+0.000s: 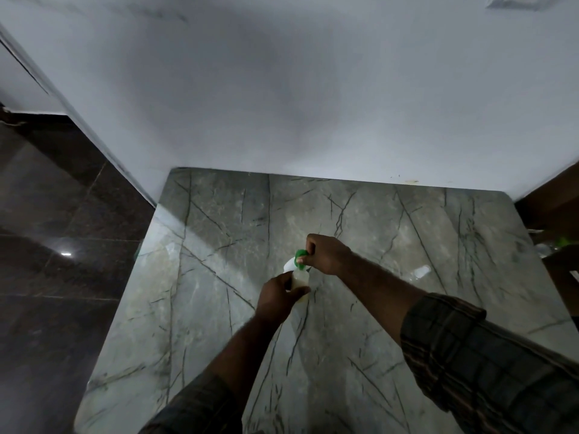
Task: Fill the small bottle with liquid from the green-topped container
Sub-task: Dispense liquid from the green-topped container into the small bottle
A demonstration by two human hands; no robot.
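Marble table point(407, 245), both hands near its centre. The right hand point(326, 255) pinches the green-topped container point(291, 264), which is tilted at 12 o'clock of the small bottle point(300, 280). The left hand point(277, 296) grips the bottle round its body. Both vessels appear to be light, thin plastic, probably slippery when wet. The bottle is best held low, clear of its neck.
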